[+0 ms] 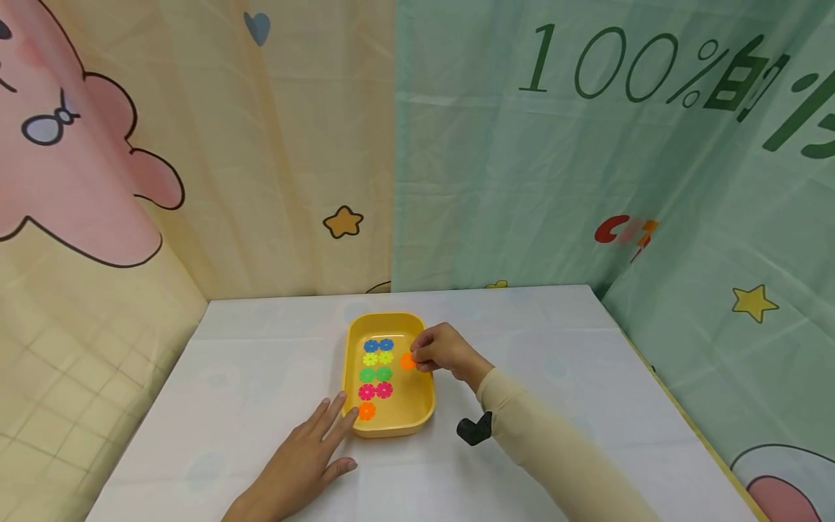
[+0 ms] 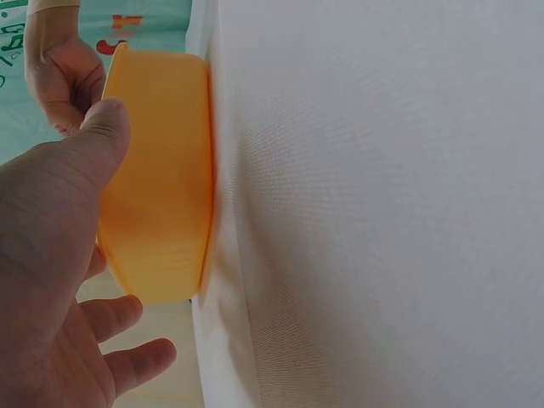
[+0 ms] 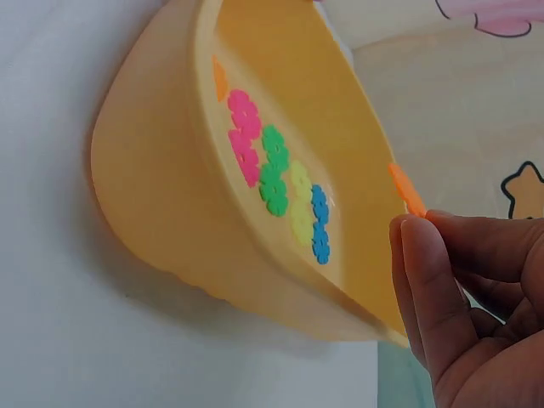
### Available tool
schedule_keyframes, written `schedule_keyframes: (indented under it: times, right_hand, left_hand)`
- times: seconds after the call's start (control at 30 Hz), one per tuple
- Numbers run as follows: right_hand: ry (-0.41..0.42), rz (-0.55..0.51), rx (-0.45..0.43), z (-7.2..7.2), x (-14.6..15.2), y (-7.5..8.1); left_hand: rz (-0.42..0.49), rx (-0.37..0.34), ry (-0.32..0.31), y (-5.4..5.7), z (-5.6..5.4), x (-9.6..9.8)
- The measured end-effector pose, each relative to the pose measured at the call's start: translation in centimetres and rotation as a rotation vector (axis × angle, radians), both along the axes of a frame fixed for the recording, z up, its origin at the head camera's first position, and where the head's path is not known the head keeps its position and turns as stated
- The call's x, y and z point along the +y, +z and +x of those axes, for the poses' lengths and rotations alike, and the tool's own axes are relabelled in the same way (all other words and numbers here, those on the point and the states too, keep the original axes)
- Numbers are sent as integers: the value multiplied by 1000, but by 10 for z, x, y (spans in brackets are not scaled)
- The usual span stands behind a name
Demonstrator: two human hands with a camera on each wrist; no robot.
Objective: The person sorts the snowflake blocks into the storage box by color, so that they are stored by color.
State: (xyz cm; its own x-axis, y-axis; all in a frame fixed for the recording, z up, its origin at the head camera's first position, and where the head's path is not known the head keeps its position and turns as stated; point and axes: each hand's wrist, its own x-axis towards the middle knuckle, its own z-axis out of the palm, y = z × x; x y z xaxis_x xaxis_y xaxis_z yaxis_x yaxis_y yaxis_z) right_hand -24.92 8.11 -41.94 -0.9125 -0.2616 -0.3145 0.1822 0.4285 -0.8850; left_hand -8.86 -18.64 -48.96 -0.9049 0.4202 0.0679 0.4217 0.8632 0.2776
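Note:
A yellow plastic tray [image 1: 404, 413] sits on the white table. Inside it lie pairs of flower-shaped plastic discs: blue [image 1: 379, 346], yellow [image 1: 378, 358], green [image 1: 375, 374] and pink [image 1: 375, 391], plus one orange disc [image 1: 367, 411] at the near left. My right hand [image 1: 446, 354] pinches another orange disc [image 3: 408, 190] between thumb and fingers, above the tray's right side. My left hand [image 1: 303, 457] is spread at the near left corner of the tray, fingers fairly straight, fingertips at its rim. In the left wrist view the tray's outer wall [image 2: 161, 170] stands beside the left thumb.
The white-covered table [image 1: 261, 362] surrounds the tray. Printed curtains [image 1: 293, 145] hang behind and at both sides. A black strap piece [image 1: 474, 429] sits at my right forearm.

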Motion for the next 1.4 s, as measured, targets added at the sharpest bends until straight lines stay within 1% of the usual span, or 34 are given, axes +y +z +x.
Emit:
schedule_keyframes:
  times: [0.1,0.3,0.4,0.67,0.77,0.9,1.17,1.33,1.4]
  right_hand:
    - [27,20,16,4,-10,-3]
    - [85,89,16,14,-31,-7]
    - [103,129,13,19,-39,-10]
    - [151,258,43,30,-53,-24]
    - [182,313,79,33,-55,-26]
    - [215,380,138,35,-58,-28]
    - [246,507,183,34,-64,-36]
    - [256,539,211,34,-64,-40]
    - [263,545,234,34,-64,-42]
  left_hand:
    - [-6,-1,4,-1,0,0]
    - [-3,61,-21,-2,1,-2]
    - [-5,72,-26,-3,1,-3]
    - [-2,89,-35,-3,1,-3]
    - [-8,96,-37,-3,1,-3]
    - [-10,89,-35,-3,0,-3]
    - [-9,82,-35,-1,1,-3]
    - [-8,89,-43,-1,1,-3]
    - [-9,91,-44,-1,1,-4]
